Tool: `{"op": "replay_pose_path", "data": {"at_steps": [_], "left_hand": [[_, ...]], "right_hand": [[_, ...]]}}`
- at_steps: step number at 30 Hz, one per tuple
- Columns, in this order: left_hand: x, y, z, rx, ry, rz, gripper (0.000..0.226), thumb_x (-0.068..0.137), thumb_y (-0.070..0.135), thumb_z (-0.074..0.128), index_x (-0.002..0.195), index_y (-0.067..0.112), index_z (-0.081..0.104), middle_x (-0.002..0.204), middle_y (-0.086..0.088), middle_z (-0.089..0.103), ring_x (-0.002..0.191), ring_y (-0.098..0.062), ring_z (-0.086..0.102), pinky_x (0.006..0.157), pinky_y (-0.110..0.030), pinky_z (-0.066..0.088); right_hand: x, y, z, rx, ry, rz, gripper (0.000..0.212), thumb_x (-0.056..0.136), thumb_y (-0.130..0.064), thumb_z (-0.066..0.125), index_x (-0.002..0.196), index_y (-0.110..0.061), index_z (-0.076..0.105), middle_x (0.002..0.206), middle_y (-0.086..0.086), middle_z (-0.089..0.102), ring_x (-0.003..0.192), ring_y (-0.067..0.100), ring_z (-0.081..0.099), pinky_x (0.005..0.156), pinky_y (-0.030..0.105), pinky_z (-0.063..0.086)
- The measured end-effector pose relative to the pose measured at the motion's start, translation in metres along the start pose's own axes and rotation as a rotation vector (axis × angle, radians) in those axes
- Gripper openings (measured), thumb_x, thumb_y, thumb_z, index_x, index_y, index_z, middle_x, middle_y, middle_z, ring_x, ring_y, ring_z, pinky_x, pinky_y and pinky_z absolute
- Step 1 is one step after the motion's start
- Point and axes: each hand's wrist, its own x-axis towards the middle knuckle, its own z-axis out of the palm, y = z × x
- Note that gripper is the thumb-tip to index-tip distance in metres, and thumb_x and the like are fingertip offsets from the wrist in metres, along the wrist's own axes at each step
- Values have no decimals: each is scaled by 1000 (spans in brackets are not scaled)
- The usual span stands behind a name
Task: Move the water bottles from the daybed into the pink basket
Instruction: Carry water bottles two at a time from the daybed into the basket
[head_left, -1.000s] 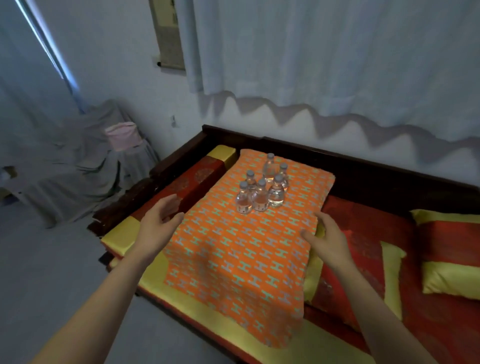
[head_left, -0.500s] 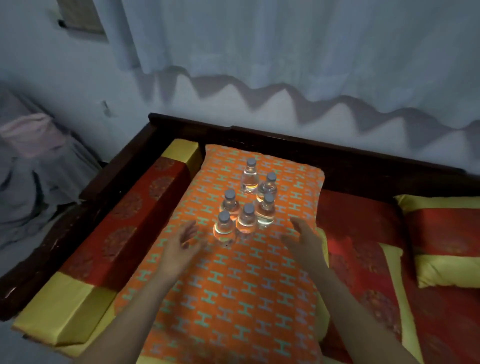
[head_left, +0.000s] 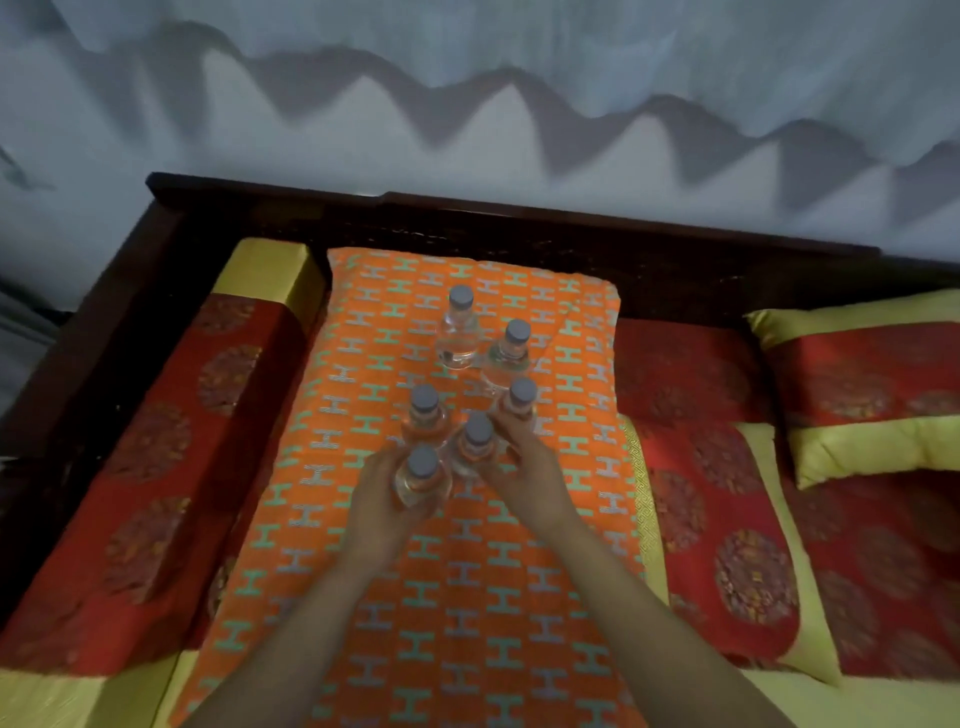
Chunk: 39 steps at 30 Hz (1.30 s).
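Several clear water bottles with grey caps stand close together on an orange patterned cloth (head_left: 467, 597) spread over the daybed (head_left: 519, 223). My left hand (head_left: 379, 499) is wrapped around the nearest bottle (head_left: 422, 470), at the front left of the group. My right hand (head_left: 524, 462) curls around the bottle at the group's right side (head_left: 521, 396), with its thumb by the middle bottle (head_left: 477, 439). Three more bottles stand untouched behind: one (head_left: 426, 410) on the left and two (head_left: 460, 322) at the back. The pink basket is out of view.
A red and yellow bolster (head_left: 156, 441) lies along the left side of the daybed. Red and yellow pillows (head_left: 857, 364) lie on the right. A dark wooden back rail runs behind, below a pale curtain (head_left: 519, 52).
I have come closer and look more steeply down. Both hands moved forward from open beside the group to closing around the front left bottle and the right bottle.
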Motion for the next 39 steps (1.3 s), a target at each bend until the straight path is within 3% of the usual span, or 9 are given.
{"op": "replay_pose_path", "data": {"at_steps": [3, 6, 8, 17, 21, 28, 31, 36, 39], "left_hand": [[4, -6, 2, -12, -16, 69, 51, 65, 44, 77, 112, 42, 57, 107, 11, 60, 100, -5, 58, 80, -21, 46], [11, -13, 8, 12, -60, 84, 55, 64, 21, 85, 113, 17, 61, 108, -1, 63, 101, -20, 60, 83, -31, 48], [11, -15, 10, 55, -27, 103, 57, 62, 15, 87, 113, 11, 61, 108, 3, 60, 98, -17, 57, 82, -12, 41], [7, -33, -23, 110, -14, 108, 54, 62, 25, 87, 109, 29, 60, 105, 19, 58, 99, 5, 54, 75, -4, 38], [8, -35, -24, 72, -80, 133, 55, 67, 28, 84, 114, 30, 56, 111, 14, 57, 103, -6, 55, 81, -18, 44], [4, -46, -18, 89, -122, 92, 83, 64, 17, 86, 124, 46, 37, 121, 23, 49, 111, 14, 47, 85, -2, 37], [6, -43, -14, 56, -82, 69, 65, 69, 21, 84, 121, 35, 49, 114, 13, 60, 104, -1, 58, 84, -20, 49], [-5, -35, -24, 14, -59, -9, 76, 57, 44, 86, 115, 57, 38, 104, 33, 62, 93, 10, 61, 64, -5, 46], [-7, -28, -27, -19, -77, -66, 78, 46, 59, 82, 112, 53, 42, 99, 23, 65, 90, 8, 62, 68, -13, 49]], "right_hand": [[3, 3, 11, -35, 30, -25, 48, 82, -18, 71, 127, -24, 55, 117, -14, 61, 108, 6, 56, 86, 26, 46], [5, 7, 19, -60, 70, -14, 51, 78, -16, 73, 126, -25, 56, 119, -10, 64, 108, 9, 58, 85, 24, 44], [5, 9, 23, -89, 105, -19, 44, 80, -20, 73, 121, -25, 58, 114, -8, 67, 102, 12, 62, 79, 24, 46], [-7, 26, 15, -215, 153, -45, 35, 82, -28, 73, 115, -24, 61, 94, -14, 62, 81, 6, 56, 66, 15, 38], [-3, 26, 18, -170, 131, -75, 41, 82, -30, 72, 120, -24, 56, 104, -17, 57, 94, 10, 57, 74, 18, 41], [-3, 36, 32, -203, 70, -54, 62, 74, -26, 79, 127, -21, 46, 119, -3, 55, 109, 16, 47, 91, 31, 43], [-7, 32, 34, -216, 46, -121, 59, 82, -23, 73, 130, -11, 43, 123, 4, 50, 113, 19, 46, 94, 29, 41], [-27, 27, 12, 86, -37, -16, 39, 80, -14, 72, 111, -18, 47, 101, 11, 59, 88, 26, 61, 73, 43, 54], [-48, 34, -10, 217, 90, 97, 45, 74, -15, 80, 104, -30, 50, 94, -11, 68, 81, 10, 68, 64, 22, 54]]}}
